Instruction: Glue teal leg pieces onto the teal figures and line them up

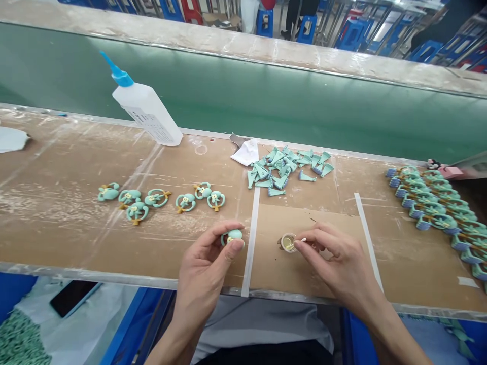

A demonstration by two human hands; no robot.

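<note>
Head view: my left hand (203,266) grips a small teal moulded figure (234,234), thumb and fingers closed around it, holding it up just over the brown-topped workbench (114,238) and near a white tape strip (251,243). My right hand (335,258) is in a narrow pinch on a thin white-tipped swab (304,239), its tip right at a small clear cup of yellowish liquid (288,242). The cup sits inside the taped-off section, probably to keep it within easy reach of my right hand and apart from the loose parts. Left of my hands, a loose group of teal figures with tan details (160,198) lies spaced out, likely so they don't touch. Behind, a heap of teal fin-shaped parts (283,167) lies beside crumpled white paper (245,152). Far right, teal-and-blue figures (429,215) stand in tight rows. A white plastic squeeze bottle with a blue nozzle (146,111) stands at the back, near the green partition (243,96), out of my hands' way.
</note>
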